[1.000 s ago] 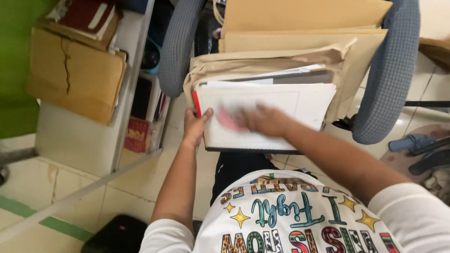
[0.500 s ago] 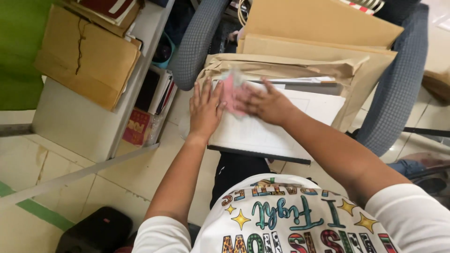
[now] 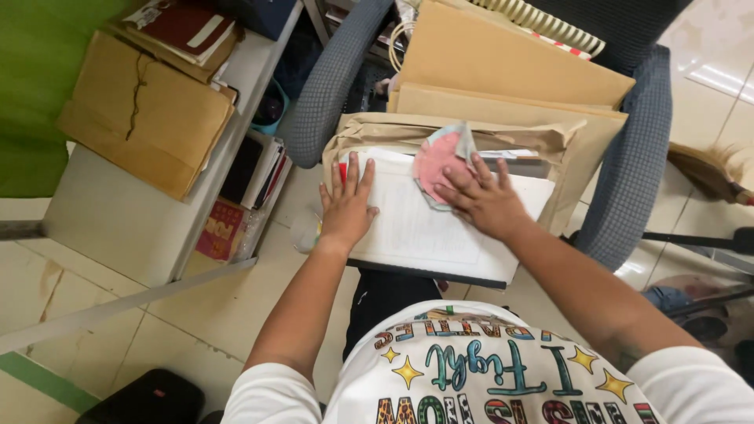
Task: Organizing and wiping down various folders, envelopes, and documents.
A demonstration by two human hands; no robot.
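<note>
Left hand point(image 3: 346, 206) lay flat, fingers spread, gripping nothing, on left edge of white sheet stack point(image 3: 416, 228). Right hand point(image 3: 485, 202) also flat and released, fingertips pressing pink cloth point(image 3: 434, 165). Cloth sat at stack's top edge, at 11 o'clock of right hand, at 2 o'clock of left hand, apart from it. Stack rested on brown envelopes point(image 3: 487, 118) piled on grey chair point(image 3: 632, 173). Shelf unit point(image 3: 126, 212) with brown folder point(image 3: 149, 114) stood at 9 o'clock.
</note>
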